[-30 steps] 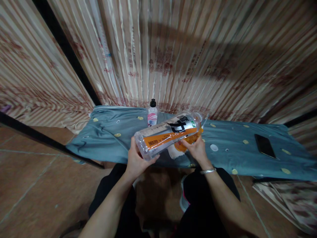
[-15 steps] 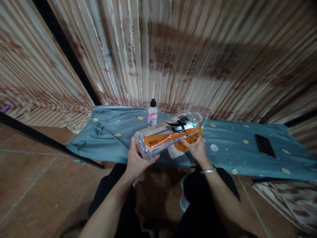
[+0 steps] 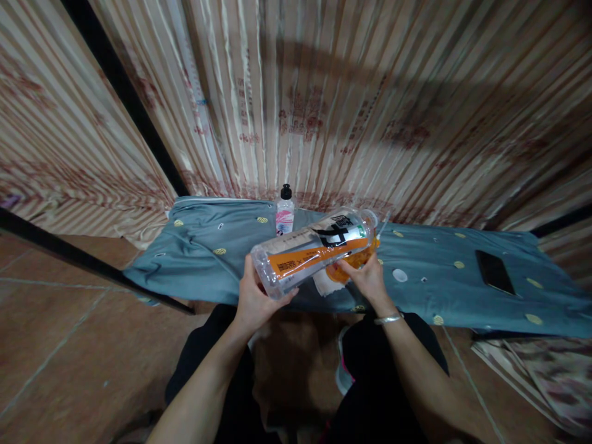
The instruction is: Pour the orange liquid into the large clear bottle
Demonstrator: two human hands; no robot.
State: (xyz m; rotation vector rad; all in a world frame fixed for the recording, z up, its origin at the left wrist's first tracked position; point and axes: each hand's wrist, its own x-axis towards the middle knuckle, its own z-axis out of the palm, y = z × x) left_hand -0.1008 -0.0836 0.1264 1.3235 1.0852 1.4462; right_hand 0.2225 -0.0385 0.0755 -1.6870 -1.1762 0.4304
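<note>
A large clear plastic bottle (image 3: 314,250) with an orange and silver label lies slanted across the middle, its mouth at the upper right and its base at the lower left. My left hand (image 3: 259,296) is closed around the base end. My right hand (image 3: 367,277) is closed at the lower side near the neck end, some of its fingers hidden. Partly behind the bottle, against my right hand, is a see-through orange object (image 3: 338,273) whose kind I cannot make out. White tissue (image 3: 327,285) shows beneath. A small clear bottle (image 3: 284,216) with a black cap stands upright behind.
The surface carries a blue-grey cloth (image 3: 217,271) with yellow patterns. On its right lie a white round piece (image 3: 400,275) and a black phone (image 3: 494,271). A thin pale stick (image 3: 383,225) rises behind the bottle neck. A dark metal pole (image 3: 124,98) and striped curtain (image 3: 314,92) stand behind.
</note>
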